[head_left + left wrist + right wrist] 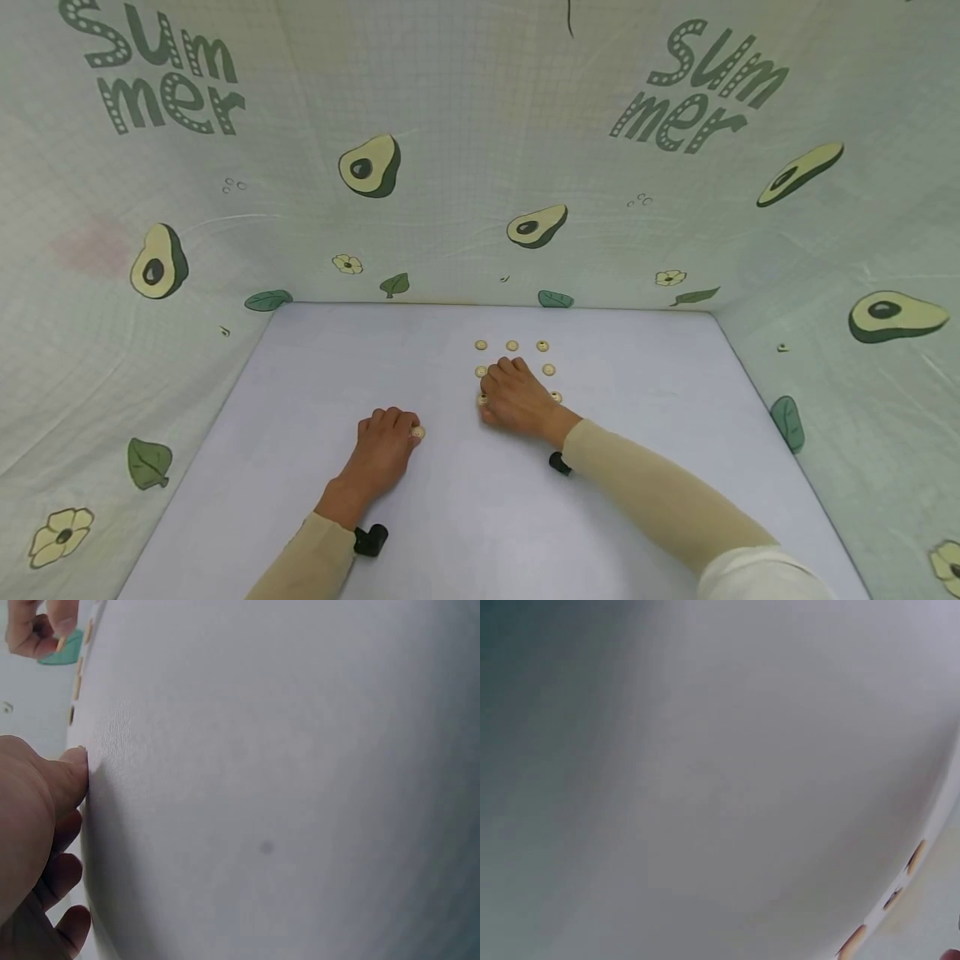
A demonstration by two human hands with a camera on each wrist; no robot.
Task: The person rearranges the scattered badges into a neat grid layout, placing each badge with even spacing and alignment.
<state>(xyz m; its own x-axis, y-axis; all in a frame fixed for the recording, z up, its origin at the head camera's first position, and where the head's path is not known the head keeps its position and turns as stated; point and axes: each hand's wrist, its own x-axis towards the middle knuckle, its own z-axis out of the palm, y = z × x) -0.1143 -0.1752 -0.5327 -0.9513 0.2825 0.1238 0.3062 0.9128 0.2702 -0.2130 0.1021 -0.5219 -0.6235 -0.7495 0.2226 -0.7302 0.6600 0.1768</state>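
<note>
My left hand [386, 446] rests low over the left-centre of the white table, pinching a small round wooden disc [417, 432] by thumb and forefinger. Farther forward and to the right, my right hand [519, 400] reaches over a group of similar discs. In the left wrist view, its fingertips pinch a tilted disc [61, 643] just above the table. Around that hand lie a left-side disc [481, 372], a right-side disc [549, 369] and a disc [482, 400] by the thumb. The middle of the group is hidden by the hand.
Three discs form a back row, with a middle disc [512, 345]. Another disc [555, 397] lies beside the right wrist. The white table [615, 533] meets a printed cloth [450, 233] at its back and sides. A black wrist device [371, 540] sits at the left wrist.
</note>
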